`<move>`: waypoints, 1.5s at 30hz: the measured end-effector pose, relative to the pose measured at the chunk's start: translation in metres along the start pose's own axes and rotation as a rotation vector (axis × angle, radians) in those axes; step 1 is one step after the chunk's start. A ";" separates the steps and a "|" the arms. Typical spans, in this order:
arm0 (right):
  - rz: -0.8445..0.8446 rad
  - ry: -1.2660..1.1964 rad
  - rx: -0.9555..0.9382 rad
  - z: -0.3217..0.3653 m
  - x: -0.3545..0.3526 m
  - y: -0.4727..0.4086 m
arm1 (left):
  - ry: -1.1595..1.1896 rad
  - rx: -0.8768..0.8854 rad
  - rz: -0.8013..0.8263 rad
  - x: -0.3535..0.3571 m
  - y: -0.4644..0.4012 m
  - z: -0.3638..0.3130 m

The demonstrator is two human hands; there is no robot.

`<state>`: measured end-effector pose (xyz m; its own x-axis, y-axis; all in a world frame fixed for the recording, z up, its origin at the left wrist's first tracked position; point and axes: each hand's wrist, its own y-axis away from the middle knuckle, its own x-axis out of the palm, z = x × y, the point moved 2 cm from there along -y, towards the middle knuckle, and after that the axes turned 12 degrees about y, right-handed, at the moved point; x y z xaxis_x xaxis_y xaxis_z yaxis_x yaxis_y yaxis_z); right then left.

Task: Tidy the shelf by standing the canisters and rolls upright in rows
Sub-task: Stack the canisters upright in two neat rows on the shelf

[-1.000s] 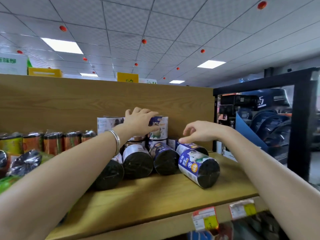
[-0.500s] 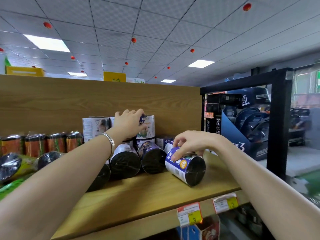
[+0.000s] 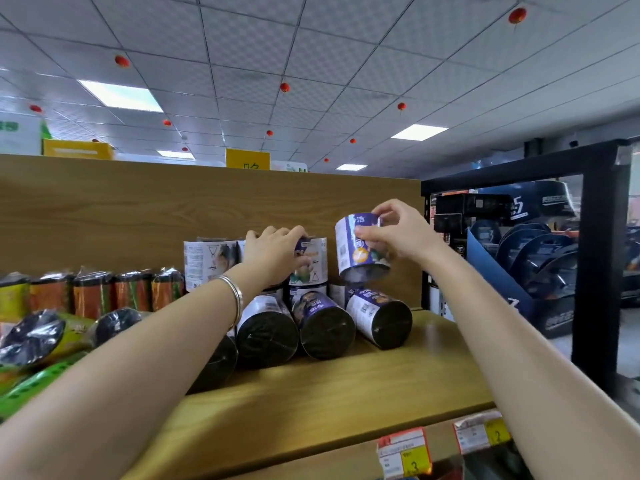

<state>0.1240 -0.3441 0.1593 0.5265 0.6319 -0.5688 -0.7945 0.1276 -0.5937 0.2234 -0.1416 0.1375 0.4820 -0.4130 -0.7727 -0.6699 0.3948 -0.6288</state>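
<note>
My right hand (image 3: 398, 233) grips a blue-and-white roll (image 3: 358, 249) and holds it upright in the air above the pile. Below it, three rolls lie on their sides with their black ends toward me: one at the right (image 3: 379, 317), one in the middle (image 3: 325, 323) and one on the left (image 3: 266, 329). My left hand (image 3: 275, 252) rests on an upright roll (image 3: 311, 261) stacked at the back, next to another upright roll (image 3: 209, 259). They all sit on a wooden shelf (image 3: 346, 396).
Orange and green wrapped rolls (image 3: 100, 294) stand in a row at the left, with bagged rolls (image 3: 38, 336) lying in front. A wooden back panel (image 3: 138, 209) closes the shelf. Price tags (image 3: 405, 452) hang on its front edge. A black display frame (image 3: 602, 265) stands at the right.
My right hand has lifted the front-right lying roll off the shelf and turned it upright in the air. My left hand stays on the stacked upright roll.
</note>
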 end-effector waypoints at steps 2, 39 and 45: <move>-0.126 0.097 -0.036 -0.007 0.018 -0.012 | -0.010 0.006 0.002 0.000 0.000 0.001; 0.433 0.232 0.337 -0.087 0.053 0.010 | -0.169 0.249 0.042 0.018 -0.023 -0.040; 0.442 0.237 0.260 -0.082 0.039 0.021 | -0.137 0.228 0.075 0.027 -0.022 -0.037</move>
<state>0.1521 -0.3796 0.0781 0.1565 0.4829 -0.8616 -0.9875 0.0925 -0.1276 0.2302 -0.1916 0.1340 0.5178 -0.2668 -0.8128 -0.5696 0.6014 -0.5602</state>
